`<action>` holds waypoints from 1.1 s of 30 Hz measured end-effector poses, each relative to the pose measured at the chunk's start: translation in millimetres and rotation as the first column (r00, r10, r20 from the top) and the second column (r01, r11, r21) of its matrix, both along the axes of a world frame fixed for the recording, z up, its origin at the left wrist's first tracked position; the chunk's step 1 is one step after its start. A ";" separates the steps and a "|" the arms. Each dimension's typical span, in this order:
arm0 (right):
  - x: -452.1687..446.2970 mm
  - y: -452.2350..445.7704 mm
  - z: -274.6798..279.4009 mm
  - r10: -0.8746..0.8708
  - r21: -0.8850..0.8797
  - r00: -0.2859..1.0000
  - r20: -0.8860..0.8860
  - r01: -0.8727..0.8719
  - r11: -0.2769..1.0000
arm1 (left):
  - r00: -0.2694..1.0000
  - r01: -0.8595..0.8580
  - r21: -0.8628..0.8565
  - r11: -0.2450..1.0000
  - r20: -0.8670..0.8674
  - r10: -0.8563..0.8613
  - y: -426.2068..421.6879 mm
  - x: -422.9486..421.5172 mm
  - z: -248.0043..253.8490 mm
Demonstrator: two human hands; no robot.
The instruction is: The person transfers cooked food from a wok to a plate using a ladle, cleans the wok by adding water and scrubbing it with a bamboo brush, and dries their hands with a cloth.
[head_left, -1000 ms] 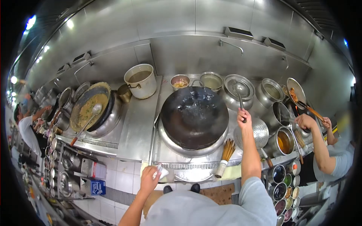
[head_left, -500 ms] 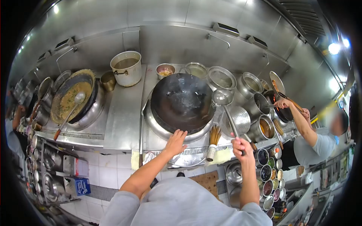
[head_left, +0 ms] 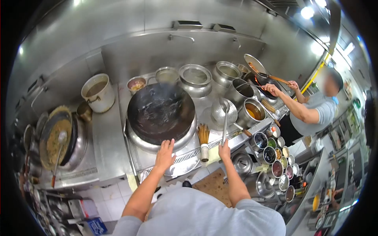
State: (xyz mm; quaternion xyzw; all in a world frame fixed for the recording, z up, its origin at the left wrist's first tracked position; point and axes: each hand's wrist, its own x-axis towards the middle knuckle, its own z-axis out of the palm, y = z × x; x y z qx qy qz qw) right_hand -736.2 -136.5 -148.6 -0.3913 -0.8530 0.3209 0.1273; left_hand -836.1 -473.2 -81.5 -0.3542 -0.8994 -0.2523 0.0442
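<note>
You're in a commercial kitchen: big wok (head_left: 157, 128) before you, stockpot (head_left: 104, 104) left, seasoning tubs (head_left: 270, 163) near right, steel wall (head_left: 145, 61) far.

We see a lamp (head_left: 307, 12) glaring at upper right, soft sheen across the wall (head_left: 118, 31), bent edges, black corners.

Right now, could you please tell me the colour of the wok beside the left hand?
The wok is dark, nearly black; the head view shows it.
</note>
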 end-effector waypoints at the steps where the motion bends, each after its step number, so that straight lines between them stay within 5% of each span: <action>1: 7.8 7.4 0.6 -0.007 0.060 0.995 0.097 0.001 0.998 | 1.000 0.020 0.019 1.000 -0.002 -0.020 -0.2 -1.1 -2.4; 4: 29.1 42.0 -36.3 -0.007 0.112 0.965 0.261 -0.023 0.993 | 0.999 0.032 0.020 0.999 0.003 -0.032 3.1 0.8 2.2; 8: 34.3 60.0 -69.3 -0.082 0.253 0.963 0.256 0.015 0.967 | 0.999 0.034 -0.039 0.999 0.027 -0.033 6.6 0.7 5.7; 10: 21.8 36.3 -28.7 0.077 0.286 0.928 0.365 -0.190 0.939 | 0.998 0.059 -0.068 0.996 -0.031 -0.061 6.4 -5.3 -3.9; 11: 5.2 34.0 -56.3 0.151 0.260 0.931 0.334 -0.245 0.934 | 0.998 0.059 -0.078 0.995 -0.024 -0.061 7.7 -9.2 -8.6; 14: -20.8 -20.8 -23.9 0.269 -0.075 0.838 0.474 -0.266 0.961 | 0.997 0.071 -0.097 0.993 -0.016 -0.073 12.2 -18.5 -21.3; 17: -29.9 -36.3 -40.7 0.300 -0.063 0.817 0.493 -0.310 0.949 | 0.996 0.088 -0.103 0.991 0.013 -0.087 9.4 -18.2 -16.6; 20: -36.7 -24.1 -62.9 0.307 -0.244 0.888 0.343 -0.231 0.942 | 0.994 0.100 -0.098 0.990 -0.034 -0.103 4.8 -11.0 -6.0; 21: -35.2 -13.9 -64.5 0.297 -0.419 0.949 0.109 -0.227 0.879 | 0.995 0.100 -0.099 0.990 -0.012 -0.102 3.1 -10.9 -4.0; 22: -30.8 -8.3 -40.3 0.276 -0.629 0.955 -0.105 -0.279 0.726 | 0.995 0.101 -0.103 0.990 0.016 -0.100 1.1 -10.8 -2.5; 23: -19.6 -9.6 -6.5 0.060 -0.854 0.982 -0.179 -0.185 0.485 | 0.995 0.101 -0.114 0.988 0.024 -0.099 -0.7 -11.5 -1.5; 24: -11.5 -14.3 15.9 -0.085 -0.882 0.946 -0.314 -0.257 0.395 | 0.995 0.101 -0.120 0.988 0.025 -0.099 -2.3 -11.7 -1.2; 26: 1.7 -22.4 62.7 -0.114 -0.846 0.888 -0.446 -0.377 0.377 | 0.999 0.054 -0.123 0.991 0.010 -0.053 -3.5 -6.6 0.7; 29: -28.5 -32.0 21.3 -0.140 -0.662 0.840 -0.525 -0.299 0.687 | 1.000 0.015 -0.111 0.994 0.013 -0.014 -6.1 -3.9 -1.8; 30: -47.1 -29.4 -18.0 -0.107 -0.659 0.848 -0.519 -0.318 0.681 | 0.999 0.021 -0.095 0.995 0.034 -0.018 -8.6 -1.2 -3.8; 32: -75.5 -17.5 -89.3 0.295 -0.054 0.909 -0.296 -0.324 0.944 | 0.999 -0.019 -0.092 0.996 0.032 0.022 -11.3 2.4 -5.3; 33: -76.7 -18.7 -82.3 0.325 -0.044 0.899 -0.292 -0.352 0.935 | 1.000 -0.006 -0.077 0.997 0.029 0.008 -11.9 1.3 -10.4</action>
